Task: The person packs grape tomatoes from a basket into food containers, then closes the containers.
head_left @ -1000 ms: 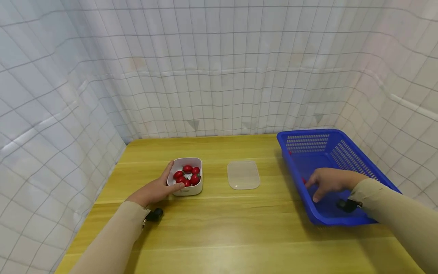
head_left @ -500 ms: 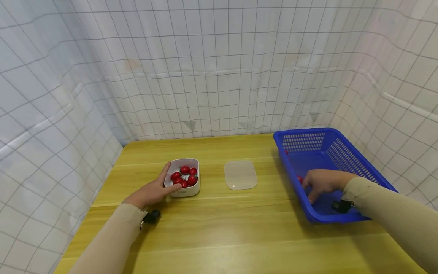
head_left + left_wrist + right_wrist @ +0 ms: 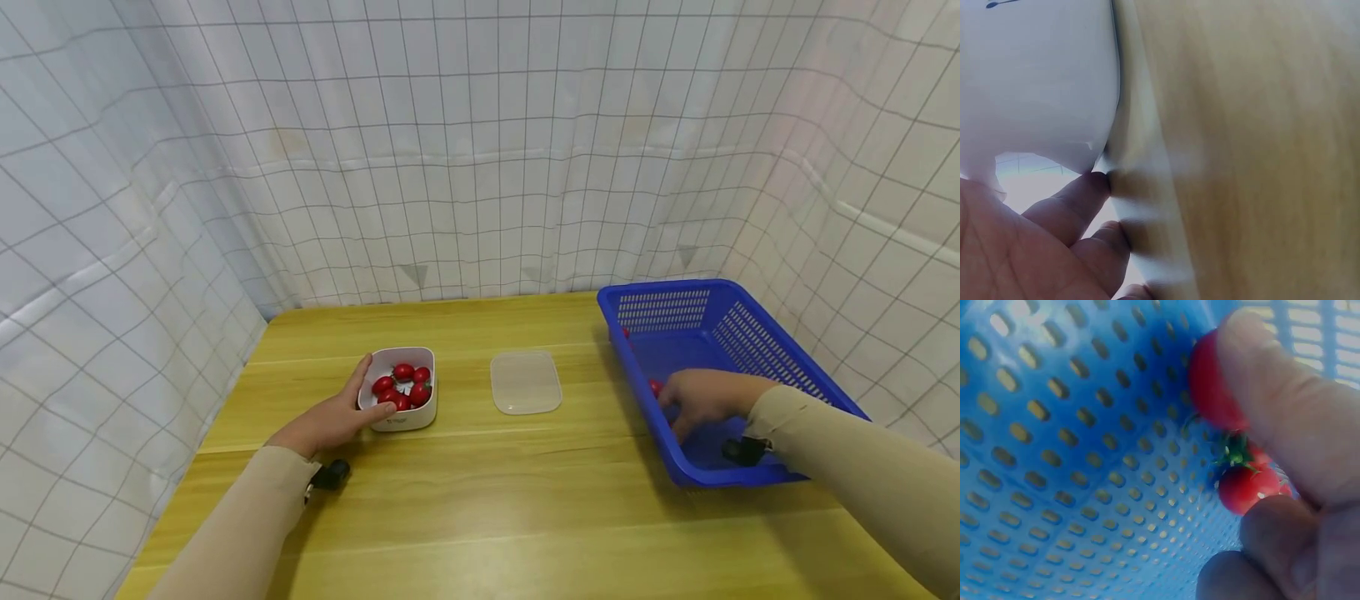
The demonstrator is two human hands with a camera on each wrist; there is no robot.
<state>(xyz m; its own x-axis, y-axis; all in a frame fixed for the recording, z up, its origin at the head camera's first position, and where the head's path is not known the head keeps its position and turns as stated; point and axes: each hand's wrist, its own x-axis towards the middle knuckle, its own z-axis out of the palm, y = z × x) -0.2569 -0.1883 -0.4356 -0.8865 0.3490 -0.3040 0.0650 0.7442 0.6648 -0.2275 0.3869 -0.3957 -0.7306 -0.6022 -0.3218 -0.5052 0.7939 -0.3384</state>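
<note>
The left hand (image 3: 330,421) cups the white bowl (image 3: 399,398) of tomatoes, steadying it on the table (image 3: 480,500). The right hand (image 3: 701,400) reaches into the blue basket (image 3: 750,333), fingers apparently pinching a tomato (image 3: 1213,390) beside another.

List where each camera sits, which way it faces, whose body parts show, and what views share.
Head: looks forward and down at the table; left hand on the white bowl, right hand in the blue basket.
Left wrist: beside the white bowl's wall; palm and fingers show.
Right wrist: inside the basket; fingers touch tomatoes.
Shared: bowl, basket, tomatoes also in head view.
</note>
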